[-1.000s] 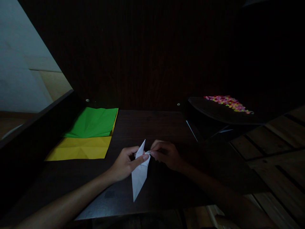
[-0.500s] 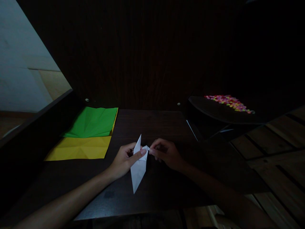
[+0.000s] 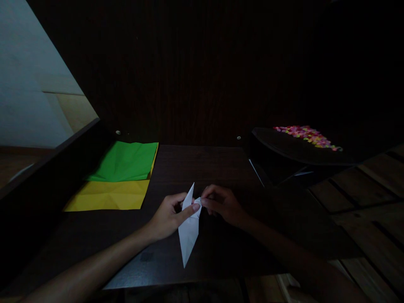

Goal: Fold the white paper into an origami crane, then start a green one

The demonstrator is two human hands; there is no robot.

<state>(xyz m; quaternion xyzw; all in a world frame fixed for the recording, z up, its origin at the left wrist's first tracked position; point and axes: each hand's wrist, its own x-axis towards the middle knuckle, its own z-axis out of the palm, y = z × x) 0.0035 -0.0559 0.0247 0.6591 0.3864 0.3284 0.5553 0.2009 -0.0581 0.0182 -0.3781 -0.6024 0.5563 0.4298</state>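
Hands: two, left hand (image 3: 168, 214), right hand (image 3: 222, 204)
White folded paper (image 3: 189, 231): one
Green sheet (image 3: 126, 162): one
Yellow sheet (image 3: 109, 195): one
Heap of coloured bits (image 3: 307, 135): one

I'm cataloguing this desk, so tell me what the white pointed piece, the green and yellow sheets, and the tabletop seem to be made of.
White folded piece: thin matte paper, with sharp creases and a fine point.
Green sheet and yellow sheet: matte coloured paper, showing fold lines.
Tabletop: probably dark wood or wood-look laminate; faint grain, dim light.
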